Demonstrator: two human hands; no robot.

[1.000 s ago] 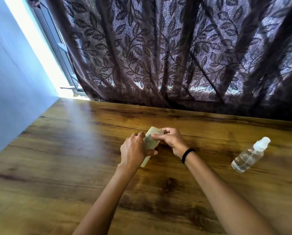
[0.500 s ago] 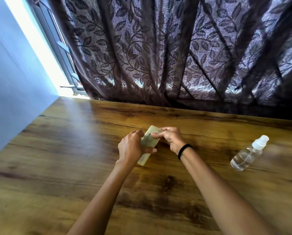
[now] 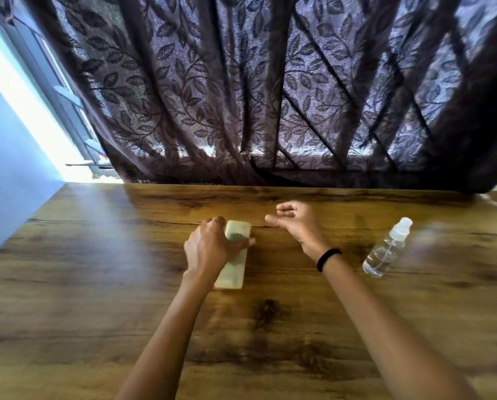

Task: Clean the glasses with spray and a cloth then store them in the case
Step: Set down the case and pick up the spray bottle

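Note:
A pale cream glasses case (image 3: 232,268) lies on the wooden table (image 3: 97,284), long side pointing away from me. My left hand (image 3: 209,249) grips its far half, thumb across the top and fingers wrapped over the left side. My right hand (image 3: 296,223) hovers just right of the case with loosely bent fingers, holding nothing. A clear spray bottle (image 3: 386,249) with a white cap lies tilted on the table further right. Neither the glasses nor the cloth are visible.
A dark leaf-patterned lace curtain (image 3: 270,96) hangs along the table's far edge. A blue wall (image 3: 7,174) and a bright window gap stand at the left. A black band circles my right wrist (image 3: 328,258).
My right hand has let go of the case's far end and moved right, opening. The case now lies flat on the table under my left hand. The camera has tilted up.

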